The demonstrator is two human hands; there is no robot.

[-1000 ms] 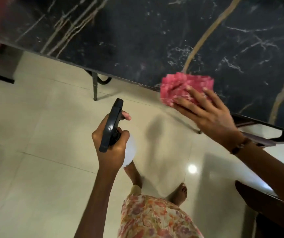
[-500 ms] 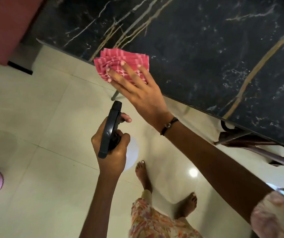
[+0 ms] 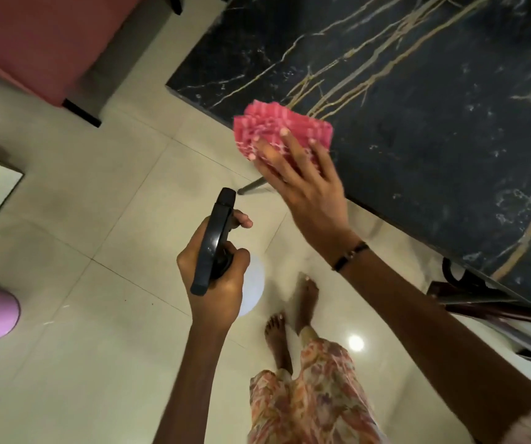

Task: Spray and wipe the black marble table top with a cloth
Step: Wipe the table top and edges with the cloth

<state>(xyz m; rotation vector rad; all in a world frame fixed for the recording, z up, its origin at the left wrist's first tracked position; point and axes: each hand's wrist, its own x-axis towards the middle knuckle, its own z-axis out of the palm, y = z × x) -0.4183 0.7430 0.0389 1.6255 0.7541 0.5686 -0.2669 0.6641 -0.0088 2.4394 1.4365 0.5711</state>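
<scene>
Since half a second ago, the pink cloth (image 3: 281,131) has been swept along the black marble table top's (image 3: 418,107) near edge, pressed flat under the right hand (image 3: 302,184). A spray bottle (image 3: 214,241) is gripped by the left hand (image 3: 217,277). Wiping appears underway; most marble seems left.

The scene was recorded by a single wide-angle camera worn on the head, aimed steeply downward. The near corner of the black marble table (image 3: 418,129) was seen close, at upper right; the tiled floor (image 3: 97,219) and bare feet (image 3: 289,318) were seen directly below. Straight edges were bent by the lens.
</scene>
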